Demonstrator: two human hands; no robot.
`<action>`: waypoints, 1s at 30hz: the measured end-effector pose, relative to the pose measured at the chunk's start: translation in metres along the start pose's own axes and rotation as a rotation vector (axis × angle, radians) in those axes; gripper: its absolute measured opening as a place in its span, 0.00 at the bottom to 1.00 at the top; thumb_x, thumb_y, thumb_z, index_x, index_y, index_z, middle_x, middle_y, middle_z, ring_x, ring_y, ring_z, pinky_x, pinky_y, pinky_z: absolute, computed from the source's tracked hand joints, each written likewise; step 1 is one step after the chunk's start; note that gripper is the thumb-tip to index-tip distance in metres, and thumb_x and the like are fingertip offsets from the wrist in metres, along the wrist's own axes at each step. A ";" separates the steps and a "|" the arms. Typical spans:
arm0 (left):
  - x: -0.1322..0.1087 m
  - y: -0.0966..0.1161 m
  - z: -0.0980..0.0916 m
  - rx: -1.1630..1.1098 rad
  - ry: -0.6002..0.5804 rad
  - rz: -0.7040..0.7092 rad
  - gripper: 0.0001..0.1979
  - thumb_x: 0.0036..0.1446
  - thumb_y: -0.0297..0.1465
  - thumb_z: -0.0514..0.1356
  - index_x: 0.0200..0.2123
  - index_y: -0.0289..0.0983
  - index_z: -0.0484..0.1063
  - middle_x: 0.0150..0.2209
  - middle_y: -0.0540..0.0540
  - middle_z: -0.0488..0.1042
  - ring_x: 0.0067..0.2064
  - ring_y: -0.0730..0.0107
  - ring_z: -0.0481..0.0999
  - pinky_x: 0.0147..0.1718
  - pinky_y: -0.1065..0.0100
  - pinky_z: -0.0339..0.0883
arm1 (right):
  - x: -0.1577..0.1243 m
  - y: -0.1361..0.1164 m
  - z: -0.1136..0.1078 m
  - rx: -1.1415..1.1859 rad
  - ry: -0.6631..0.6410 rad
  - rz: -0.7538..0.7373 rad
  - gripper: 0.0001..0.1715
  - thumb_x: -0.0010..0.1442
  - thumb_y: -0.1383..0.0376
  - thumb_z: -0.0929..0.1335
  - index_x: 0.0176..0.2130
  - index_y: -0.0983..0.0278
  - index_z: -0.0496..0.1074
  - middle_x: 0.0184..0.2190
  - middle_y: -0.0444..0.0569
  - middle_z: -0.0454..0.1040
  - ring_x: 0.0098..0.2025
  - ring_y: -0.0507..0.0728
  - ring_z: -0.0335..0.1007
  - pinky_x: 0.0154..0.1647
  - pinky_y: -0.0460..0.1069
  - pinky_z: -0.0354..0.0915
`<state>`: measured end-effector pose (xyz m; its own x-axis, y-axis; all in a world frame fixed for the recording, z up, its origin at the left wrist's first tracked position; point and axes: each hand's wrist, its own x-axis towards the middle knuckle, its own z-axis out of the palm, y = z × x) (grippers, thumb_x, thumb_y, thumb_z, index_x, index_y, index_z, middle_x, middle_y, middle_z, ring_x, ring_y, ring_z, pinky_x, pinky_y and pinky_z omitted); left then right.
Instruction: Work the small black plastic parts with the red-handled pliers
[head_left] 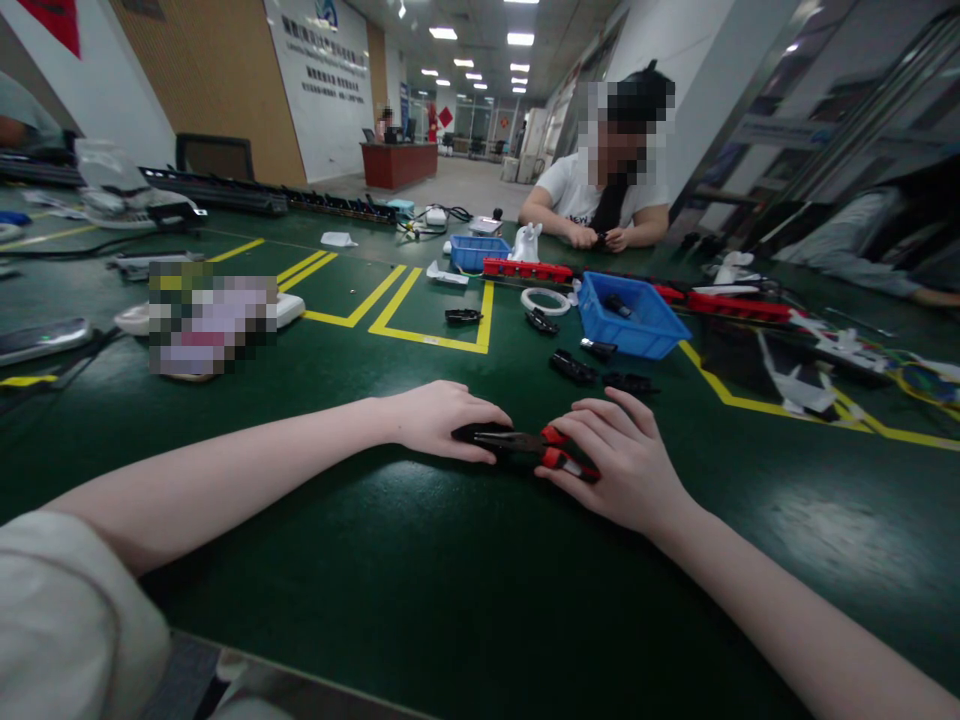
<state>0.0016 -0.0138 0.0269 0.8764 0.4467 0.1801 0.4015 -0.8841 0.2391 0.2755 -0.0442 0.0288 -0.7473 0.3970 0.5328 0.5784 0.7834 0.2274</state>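
Observation:
My right hand (619, 455) grips the red-and-black handles of a pair of needle-nose pliers (521, 441), whose jaws point left. In my left hand (442, 420), thumb and fingers close on a small black part (471, 433), mostly hidden by the fingers. The pliers' tips reach this part; whether they clamp it I cannot tell. Just beyond my right hand lie several similar black parts, among them a black piece (572, 366) and a darker one (630, 383) by my fingertips.
A blue bin (637, 325) with a black part inside stands beyond my right hand, near a white ring-shaped roll (545, 302). A red strip (529, 270) runs behind. At the left lies a phone (214, 330). Across the green table (420, 590) sits another person (600, 200).

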 end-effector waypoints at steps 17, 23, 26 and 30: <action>-0.001 0.003 0.000 0.058 0.057 0.027 0.21 0.62 0.41 0.59 0.54 0.36 0.65 0.45 0.44 0.77 0.37 0.67 0.76 0.38 0.67 0.65 | 0.002 0.005 0.000 0.122 -0.082 -0.010 0.22 0.59 0.52 0.68 0.43 0.67 0.68 0.37 0.56 0.75 0.36 0.59 0.71 0.36 0.53 0.69; -0.002 0.003 0.001 0.102 0.062 0.061 0.22 0.62 0.42 0.58 0.53 0.35 0.66 0.43 0.43 0.78 0.38 0.66 0.77 0.39 0.67 0.65 | 0.002 0.002 0.000 0.175 -0.078 0.012 0.20 0.58 0.54 0.70 0.43 0.66 0.67 0.37 0.55 0.75 0.36 0.58 0.71 0.35 0.53 0.70; -0.002 0.003 0.002 0.094 0.065 0.040 0.21 0.62 0.43 0.59 0.52 0.36 0.68 0.42 0.43 0.78 0.37 0.66 0.77 0.38 0.67 0.66 | 0.001 0.001 0.001 0.175 -0.093 0.025 0.17 0.57 0.60 0.70 0.43 0.66 0.68 0.38 0.55 0.75 0.37 0.58 0.71 0.36 0.53 0.70; -0.001 0.003 0.002 0.103 0.052 -0.010 0.21 0.62 0.44 0.58 0.50 0.36 0.69 0.39 0.45 0.79 0.34 0.64 0.78 0.36 0.66 0.66 | 0.000 0.002 0.000 0.172 -0.127 0.051 0.15 0.55 0.64 0.69 0.43 0.66 0.68 0.39 0.54 0.75 0.37 0.59 0.71 0.37 0.53 0.70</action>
<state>0.0026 -0.0169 0.0252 0.8583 0.4597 0.2280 0.4376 -0.8878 0.1427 0.2768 -0.0428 0.0287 -0.7599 0.4873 0.4303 0.5609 0.8261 0.0548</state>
